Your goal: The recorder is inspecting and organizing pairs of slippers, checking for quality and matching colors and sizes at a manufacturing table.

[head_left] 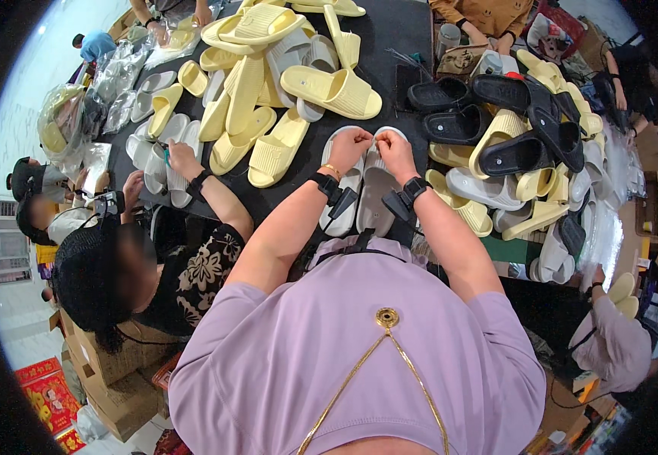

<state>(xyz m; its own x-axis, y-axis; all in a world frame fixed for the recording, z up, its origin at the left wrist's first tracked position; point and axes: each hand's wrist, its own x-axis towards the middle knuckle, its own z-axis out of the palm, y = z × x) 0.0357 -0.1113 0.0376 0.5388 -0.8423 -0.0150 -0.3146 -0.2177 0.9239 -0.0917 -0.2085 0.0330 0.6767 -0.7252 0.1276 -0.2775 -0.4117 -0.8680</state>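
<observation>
Co-worker's hand [182, 158]: at the left edge of the black table [389, 34], resting on a pale slide with a small teal tool [166, 155] in the fingers. It works close to the wearer's left elbow; a sideways reach by either person could knock arms together.

Yellow heap [268, 98]: yellow slide sandals stacked loosely, several lying across one another. The nearest ones sit just beside the work spot. A nudge could tip one onto the pair being handled.

Left hand [350, 142]: fingers curled tight, pinching at the toe end of the left slide of the white pair [359, 189]. What sits between the fingertips is too small to tell. Grip looks fine and narrow; a slip would let it go.

White pair: two white slides lying side by side, soles flat on the table directly ahead of the wearer, toes pointing away, heels near the table edge. A pull toward the body could drag one off that edge.

Right hand [394, 148]: fingers clenched likewise, pinching at the toe end of the right slide, almost touching the left hand. With both hands crowded together, one may jog the other.

Black slides [488, 125]: mixed with yellow and white ones in a heap at the right, near the right wrist. Pairs could get confused between heaps.
</observation>
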